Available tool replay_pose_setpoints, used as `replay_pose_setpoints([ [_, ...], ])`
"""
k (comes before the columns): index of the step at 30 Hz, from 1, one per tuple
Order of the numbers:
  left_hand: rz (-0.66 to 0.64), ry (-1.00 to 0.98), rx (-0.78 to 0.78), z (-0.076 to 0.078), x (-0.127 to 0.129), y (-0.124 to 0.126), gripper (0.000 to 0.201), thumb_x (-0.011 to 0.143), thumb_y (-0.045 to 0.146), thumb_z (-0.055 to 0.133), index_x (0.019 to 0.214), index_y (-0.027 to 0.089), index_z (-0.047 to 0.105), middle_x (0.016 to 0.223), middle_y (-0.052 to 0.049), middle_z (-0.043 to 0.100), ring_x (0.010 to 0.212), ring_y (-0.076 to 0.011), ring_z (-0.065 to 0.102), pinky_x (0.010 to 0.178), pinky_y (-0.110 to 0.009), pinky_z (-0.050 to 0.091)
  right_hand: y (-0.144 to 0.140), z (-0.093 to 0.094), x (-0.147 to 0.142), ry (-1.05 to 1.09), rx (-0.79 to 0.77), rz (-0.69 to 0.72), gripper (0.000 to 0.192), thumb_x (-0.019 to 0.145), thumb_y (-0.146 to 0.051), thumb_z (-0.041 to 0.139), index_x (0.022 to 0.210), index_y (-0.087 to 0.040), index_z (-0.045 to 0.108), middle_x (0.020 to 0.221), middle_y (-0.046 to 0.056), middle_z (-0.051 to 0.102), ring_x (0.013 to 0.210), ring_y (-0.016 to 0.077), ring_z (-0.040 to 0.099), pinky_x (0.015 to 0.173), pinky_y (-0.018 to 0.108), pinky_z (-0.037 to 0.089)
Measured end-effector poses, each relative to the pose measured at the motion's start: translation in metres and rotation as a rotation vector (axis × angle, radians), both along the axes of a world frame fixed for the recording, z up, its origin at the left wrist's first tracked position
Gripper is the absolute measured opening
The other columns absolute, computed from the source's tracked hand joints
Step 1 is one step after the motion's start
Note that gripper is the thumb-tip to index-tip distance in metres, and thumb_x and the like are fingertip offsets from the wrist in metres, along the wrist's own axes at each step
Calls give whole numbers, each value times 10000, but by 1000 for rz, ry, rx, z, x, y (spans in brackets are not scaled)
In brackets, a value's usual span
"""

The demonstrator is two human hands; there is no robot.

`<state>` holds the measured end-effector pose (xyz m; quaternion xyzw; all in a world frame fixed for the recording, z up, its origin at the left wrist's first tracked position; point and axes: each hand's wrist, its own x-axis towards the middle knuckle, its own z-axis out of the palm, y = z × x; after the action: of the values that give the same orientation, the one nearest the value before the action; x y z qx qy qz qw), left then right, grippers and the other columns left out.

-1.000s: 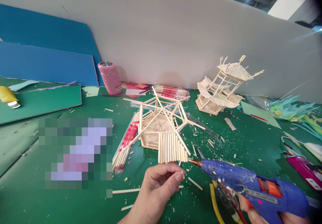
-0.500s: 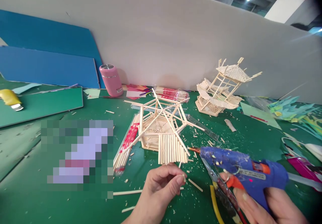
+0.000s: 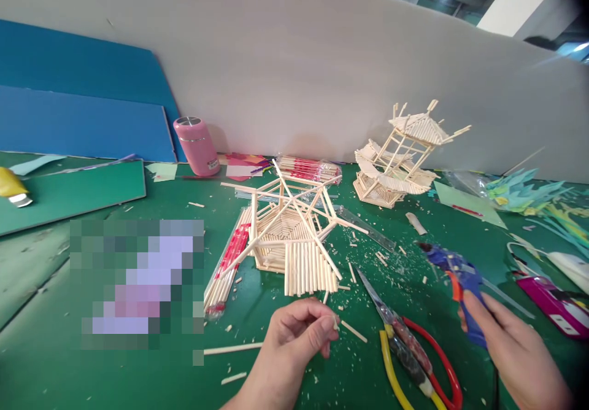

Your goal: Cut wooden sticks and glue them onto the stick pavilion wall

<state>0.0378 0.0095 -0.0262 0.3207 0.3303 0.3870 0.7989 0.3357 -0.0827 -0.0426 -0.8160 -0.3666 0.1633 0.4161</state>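
Our right hand [image 3: 518, 339] grips the blue plastic glue gun [image 3: 467, 275]; our left hand [image 3: 297, 339] pinches a tiny pale wooden sliver [image 3: 336, 323], just near of the central pale wooden-stick pavilion [image 3: 309, 269]: probably light, fragile, best held low.

Blue glue gun [image 3: 454, 264], orange trigger [image 3: 456, 287], pale stick model [image 3: 310, 269], green tabletop [image 3: 151, 376], pink flask [image 3: 197, 150]

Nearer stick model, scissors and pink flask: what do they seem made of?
Nearer stick model: likely bare wood, matt, from its pale colour. Scissors: probably steel blades, greyish sheen; smooth red and yellow handles suggest plastic. Pink flask: smooth sheen, painted metal or plastic unclear.
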Motion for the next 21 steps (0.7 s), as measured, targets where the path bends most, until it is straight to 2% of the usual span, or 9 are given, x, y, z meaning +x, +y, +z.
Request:
replay_pose_setpoints([
  [3, -9, 5, -70, 0, 2, -2, 184, 672, 313, 721, 603, 152, 665, 532, 23, 544, 494, -80, 418, 515, -207, 316, 1, -11, 12, -209, -279, -86, 413, 729, -569, 544, 913, -208, 627, 777, 70, 718, 690, 274, 670, 532, 329, 513],
  [6, -20, 16, -138, 1, 4, -5, 192, 652, 322, 734, 609, 149, 663, 529, 19, 555, 485, -76, 412, 506, -211, 294, 2, -26, 20, -337, -344, -48, 445, 745, -586, 479, 879, -184, 614, 808, 108, 703, 681, 301, 661, 544, 373, 504],
  [9, -21, 7, -181, 4, 7, -6, 199, 649, 317, 736, 588, 147, 652, 513, 22, 545, 477, -72, 402, 500, -211, 280, 5, -30, 15, -438, -330, -33, 481, 765, -545, 450, 939, -120, 593, 875, 167, 653, 818, 349, 624, 656, 434, 493],
  [11, -25, -16, -203, 7, 8, -7, 206, 635, 316, 745, 572, 145, 648, 494, 27, 533, 466, -68, 392, 490, -208, 270, 8, -21, -4, -499, -244, -58, 538, 764, -515, 465, 1054, -69, 545, 959, 196, 584, 951, 368, 551, 749, 458, 458],
  [13, -28, -35, -230, 8, 10, -8, 207, 618, 313, 758, 570, 142, 651, 488, 28, 528, 462, -64, 388, 479, -202, 261, 11, -2, -36, -539, -81, -36, 459, 792, -463, 491, 1099, -124, 533, 977, 150, 539, 909, 315, 545, 717, 425, 462],
  [15, -41, -45, -258, 9, 12, -9, 206, 610, 310, 765, 579, 137, 658, 485, 24, 530, 462, -62, 391, 471, -195, 253, 14, 17, -74, -515, 175, 203, 236, 826, -313, 517, 1029, -198, 552, 910, 80, 540, 792, 223, 556, 708, 357, 466],
  [16, -53, -50, -271, 9, 12, -9, 206, 609, 312, 766, 589, 134, 664, 482, 23, 531, 460, -61, 392, 467, -193, 249, 16, 25, -93, -468, 227, 361, 192, 829, -233, 522, 1019, -231, 551, 900, 57, 540, 759, 191, 563, 667, 309, 475],
  [19, -91, -79, -289, 9, 12, -12, 213, 612, 321, 765, 600, 132, 666, 467, 21, 532, 448, -58, 395, 464, -188, 246, 23, 35, -132, -388, 358, 659, 263, 790, -139, 576, 1028, -252, 571, 821, 29, 552, 679, 157, 581, 550, 251, 494],
  [21, -102, -96, -282, 9, 10, -13, 206, 626, 313, 759, 592, 135, 660, 470, 20, 538, 442, -55, 397, 465, -186, 252, 27, 32, -143, -377, 456, 746, 278, 768, -99, 597, 1017, -223, 593, 738, 15, 541, 615, 141, 561, 494, 241, 488],
])
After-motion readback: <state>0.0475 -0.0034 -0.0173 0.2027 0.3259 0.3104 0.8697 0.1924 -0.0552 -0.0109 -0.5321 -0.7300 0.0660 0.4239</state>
